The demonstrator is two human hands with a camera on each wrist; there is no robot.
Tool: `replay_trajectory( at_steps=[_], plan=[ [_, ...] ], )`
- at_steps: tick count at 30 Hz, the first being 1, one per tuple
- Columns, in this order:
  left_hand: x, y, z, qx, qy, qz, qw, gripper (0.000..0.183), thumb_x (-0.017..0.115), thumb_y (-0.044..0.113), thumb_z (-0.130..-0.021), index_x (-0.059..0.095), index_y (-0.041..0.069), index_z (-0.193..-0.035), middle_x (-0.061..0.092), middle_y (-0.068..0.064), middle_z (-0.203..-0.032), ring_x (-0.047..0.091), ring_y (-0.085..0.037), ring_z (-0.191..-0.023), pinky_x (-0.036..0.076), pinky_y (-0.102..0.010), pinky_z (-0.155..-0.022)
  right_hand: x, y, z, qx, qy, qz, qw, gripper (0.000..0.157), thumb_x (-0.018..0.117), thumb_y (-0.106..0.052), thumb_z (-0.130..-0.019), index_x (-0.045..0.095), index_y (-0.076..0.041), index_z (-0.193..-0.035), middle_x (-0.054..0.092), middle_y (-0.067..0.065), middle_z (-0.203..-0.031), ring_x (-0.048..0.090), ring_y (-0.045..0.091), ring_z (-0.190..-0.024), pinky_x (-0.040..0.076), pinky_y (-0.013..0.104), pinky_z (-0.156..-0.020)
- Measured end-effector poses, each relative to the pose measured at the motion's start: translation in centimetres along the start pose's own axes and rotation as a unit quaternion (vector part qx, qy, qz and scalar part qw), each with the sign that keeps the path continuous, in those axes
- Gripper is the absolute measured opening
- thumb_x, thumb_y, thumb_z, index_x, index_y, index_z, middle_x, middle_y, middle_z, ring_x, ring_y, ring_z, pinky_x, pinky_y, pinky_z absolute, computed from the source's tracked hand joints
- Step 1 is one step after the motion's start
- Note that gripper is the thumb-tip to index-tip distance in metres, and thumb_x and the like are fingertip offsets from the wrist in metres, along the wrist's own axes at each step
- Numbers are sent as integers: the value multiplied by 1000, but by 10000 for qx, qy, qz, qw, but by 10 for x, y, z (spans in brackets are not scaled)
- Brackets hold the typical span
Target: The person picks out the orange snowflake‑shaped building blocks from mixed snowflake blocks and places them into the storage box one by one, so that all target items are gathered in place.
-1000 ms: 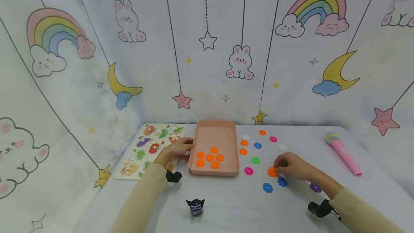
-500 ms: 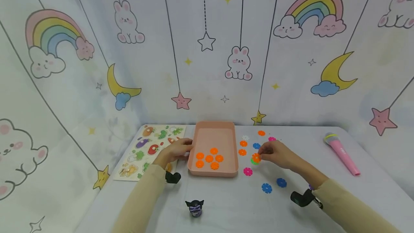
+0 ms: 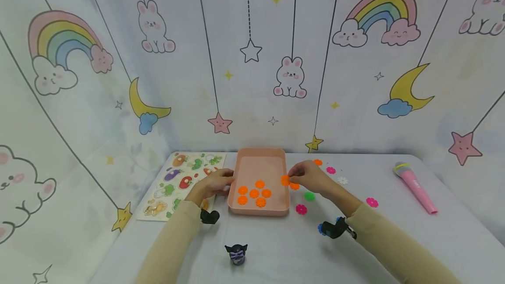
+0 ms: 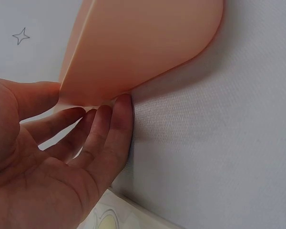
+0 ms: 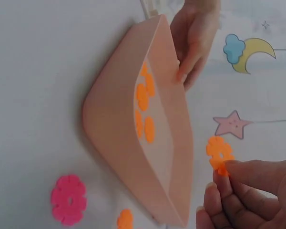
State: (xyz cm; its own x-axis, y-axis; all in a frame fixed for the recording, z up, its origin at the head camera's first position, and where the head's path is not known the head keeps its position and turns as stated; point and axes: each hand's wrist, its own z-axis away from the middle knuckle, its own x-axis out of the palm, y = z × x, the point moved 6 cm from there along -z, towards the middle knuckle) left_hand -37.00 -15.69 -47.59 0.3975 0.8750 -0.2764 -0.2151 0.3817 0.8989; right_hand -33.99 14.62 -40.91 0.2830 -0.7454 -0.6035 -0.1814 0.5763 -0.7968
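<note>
My right hand (image 3: 311, 177) pinches an orange flower-shaped plastic disc (image 5: 219, 151) between thumb and index finger. It holds the disc just above the right rim of the pink tray (image 3: 260, 168). Several matching orange discs (image 3: 254, 193) lie flat in the near half of the tray. At the tray's left side my left hand (image 3: 213, 183) grips the wall. In the left wrist view its thumb lies at the rim, and its curled fingers (image 4: 120, 117) touch the outer wall low down.
Right of the tray lie loose discs: pink (image 3: 301, 209), green (image 3: 309, 196), white (image 3: 343, 180) and others. A pink toy microphone (image 3: 416, 188) is at the far right. A vegetable picture board (image 3: 169, 189) lies left; a small dark figurine (image 3: 237, 254) stands in front.
My right hand has picked the orange disc up from among the loose discs on the right and carried it left to the tray's edge. The left hand stays at the tray.
</note>
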Motion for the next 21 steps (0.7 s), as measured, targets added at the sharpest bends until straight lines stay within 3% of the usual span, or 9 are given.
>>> replay_trajectory(
  at_steps=[7, 13, 18, 21],
  plan=[
    [-1, -1, -2, -8, -29, -10, 10000, 50, 52, 20, -107, 42, 1, -152, 55, -19, -143, 57, -32, -123, 54, -47, -100, 20, -19, -26, 171, -87, -78, 9998, 8, 70, -7, -94, 73, -2, -99, 71, 6, -93, 65, 31, -93, 56, 37, -82],
    [-3, 1, -2, 12, -42, 9, 10000, 50, 52, 20, -108, 42, 1, -152, 54, -19, -144, 56, -31, -124, 54, -46, -101, 35, -36, -52, 124, -421, -50, 9990, 10, 72, -6, -91, 74, 0, -98, 73, 7, -93, 64, 24, -89, 53, 35, -80],
    [-2, 2, -2, 9, -62, 23, 10000, 50, 51, 20, -108, 42, 1, -153, 53, -18, -145, 56, -31, -124, 54, -46, -101, 51, -39, -71, 179, -522, -57, 9985, 10, 71, -3, -91, 74, 2, -98, 73, 10, -96, 67, 32, -95, 55, 42, -87],
    [-2, 0, -2, -3, -52, -5, 10000, 50, 51, 19, -108, 42, 1, -153, 54, -18, -144, 57, -30, -123, 55, -45, -99, 61, -37, -84, 99, -465, 234, 9986, 8, 73, -3, -89, 77, 1, -94, 74, 8, -92, 68, 27, -88, 57, 35, -80]
  ],
)
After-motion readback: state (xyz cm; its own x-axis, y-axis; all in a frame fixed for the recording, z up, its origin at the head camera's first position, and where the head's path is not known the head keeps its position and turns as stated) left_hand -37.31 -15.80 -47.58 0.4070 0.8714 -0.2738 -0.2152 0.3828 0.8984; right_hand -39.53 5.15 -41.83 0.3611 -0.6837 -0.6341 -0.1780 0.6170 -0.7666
